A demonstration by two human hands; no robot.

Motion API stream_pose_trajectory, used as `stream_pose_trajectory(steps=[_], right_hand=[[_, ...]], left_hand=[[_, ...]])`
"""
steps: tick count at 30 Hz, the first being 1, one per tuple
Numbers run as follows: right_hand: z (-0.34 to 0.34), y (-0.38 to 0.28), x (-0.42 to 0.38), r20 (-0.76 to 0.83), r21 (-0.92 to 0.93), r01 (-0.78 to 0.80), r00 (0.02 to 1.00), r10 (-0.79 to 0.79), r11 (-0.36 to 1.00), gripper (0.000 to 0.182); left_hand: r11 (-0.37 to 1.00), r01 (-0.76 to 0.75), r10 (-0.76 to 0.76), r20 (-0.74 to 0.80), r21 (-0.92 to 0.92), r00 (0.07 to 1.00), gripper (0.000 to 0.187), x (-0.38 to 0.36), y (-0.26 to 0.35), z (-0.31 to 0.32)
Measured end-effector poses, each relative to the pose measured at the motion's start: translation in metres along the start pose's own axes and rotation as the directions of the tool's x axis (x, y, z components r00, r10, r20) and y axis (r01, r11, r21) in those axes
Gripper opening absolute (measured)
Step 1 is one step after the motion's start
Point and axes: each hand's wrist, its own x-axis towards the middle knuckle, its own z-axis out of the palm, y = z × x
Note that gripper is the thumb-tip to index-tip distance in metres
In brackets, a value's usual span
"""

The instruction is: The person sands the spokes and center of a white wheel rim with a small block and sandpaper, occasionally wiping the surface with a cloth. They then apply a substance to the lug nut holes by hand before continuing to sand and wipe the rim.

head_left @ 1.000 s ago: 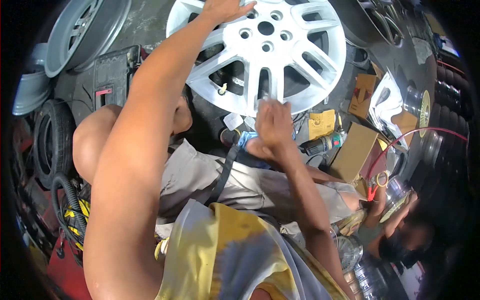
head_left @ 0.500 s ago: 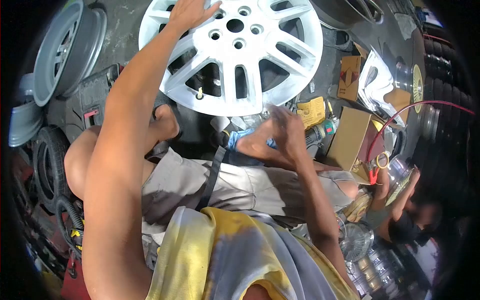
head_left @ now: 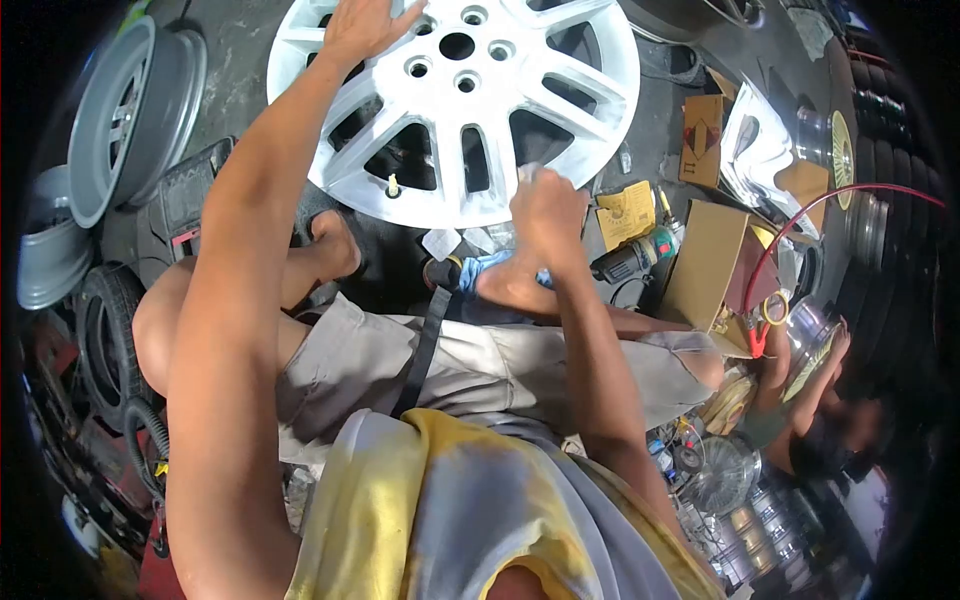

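Note:
A white-coated alloy wheel rim [head_left: 485, 125] lies face up in front of me, its spokes and lug holes showing. My left hand [head_left: 365, 28] rests on its upper left spokes, thumb stretched out and the other fingers partly cut off by the frame. At the rim's near edge my right hand [head_left: 550, 215] is closed, knuckles up. A small whitish piece shows at its fingertips, too little of it visible to name. A pale valve stem [head_left: 393, 186] stands on the rim's near left edge. Beneath my right hand lies a blue cloth [head_left: 482, 268] beside my foot.
At the right are a yellow paper packet [head_left: 628, 215], a power tool [head_left: 630, 258], an open cardboard box [head_left: 703, 262], red-handled scissors [head_left: 765, 320] and a red hose [head_left: 850, 190]. Grey wheels [head_left: 125, 120] and a tyre [head_left: 105, 330] stand left. Another person [head_left: 830, 430] sits far right.
My right hand, blurred before, has moved up and left onto the rim's near edge. My left hand stays on the rim. The whole view has shifted slightly.

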Motion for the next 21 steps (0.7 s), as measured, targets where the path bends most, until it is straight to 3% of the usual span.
stream_pose_trajectory(steps=[2, 6, 8, 10, 12, 14, 15, 16, 18, 19, 21], right_hand=[[0.011, 0.008, 0.011, -0.035, 0.017, 0.017, 0.999, -0.016, 1.0, 0.018], [0.005, 0.033, -0.018, -0.153, 0.076, 0.214, 0.968, -0.201, 0.974, 0.02], [-0.007, 0.032, -0.031, -0.045, 0.304, 0.133, 0.991, -0.126, 0.943, 0.024], [-0.005, 0.034, -0.026, -0.05, 0.301, 0.1, 0.995, -0.089, 0.948, 0.026], [0.008, 0.041, -0.02, -0.197, 0.287, 0.225, 0.965, -0.173, 0.931, 0.026], [-0.001, 0.035, -0.032, -0.214, 0.322, 0.204, 0.967, -0.139, 0.924, 0.025], [-0.005, 0.036, -0.044, -0.23, 0.353, 0.163, 0.97, -0.084, 0.921, 0.024], [-0.005, 0.037, -0.048, -0.229, 0.349, 0.162, 0.97, -0.084, 0.923, 0.024], [-0.003, 0.036, -0.051, -0.351, 0.107, 0.246, 0.916, -0.195, 0.963, 0.023], [-0.002, 0.037, -0.048, -0.353, 0.111, 0.248, 0.915, -0.195, 0.962, 0.023], [-0.004, 0.043, -0.042, -0.399, -0.101, 0.279, 0.868, -0.296, 0.955, 0.023]], left_hand=[[1.0, -0.008, 0.008, -0.037, -0.006, 0.999, 0.053, 0.0, -0.005, 0.006], [0.999, -0.048, 0.047, -0.081, -0.013, 0.996, 0.051, 0.002, -0.006, 0.002], [0.997, -0.081, 0.08, -0.067, -0.018, 0.995, 0.05, -0.004, -0.003, 0.002], [1.0, -0.006, 0.006, -0.014, 0.004, 1.0, 0.051, 0.001, 0.0, 0.001], [1.0, -0.025, 0.025, -0.063, -0.007, 0.998, 0.05, 0.002, -0.01, 0.017], [0.99, -0.134, 0.142, -0.235, 0.049, 0.962, 0.051, -0.001, -0.022, 0.031], [0.999, -0.036, 0.035, -0.034, -0.014, 0.999, 0.053, -0.001, -0.008, 0.008], [0.999, -0.034, 0.033, -0.034, -0.018, 0.999, 0.053, -0.002, -0.007, 0.01], [0.999, -0.039, 0.039, -0.063, -0.006, 0.997, 0.054, -0.001, -0.012, 0.014], [0.997, -0.065, 0.069, -0.157, 0.031, 0.985, 0.052, -0.002, -0.013, 0.019], [0.998, -0.066, 0.069, -0.135, 0.02, 0.988, 0.051, -0.001, -0.014, 0.02]])
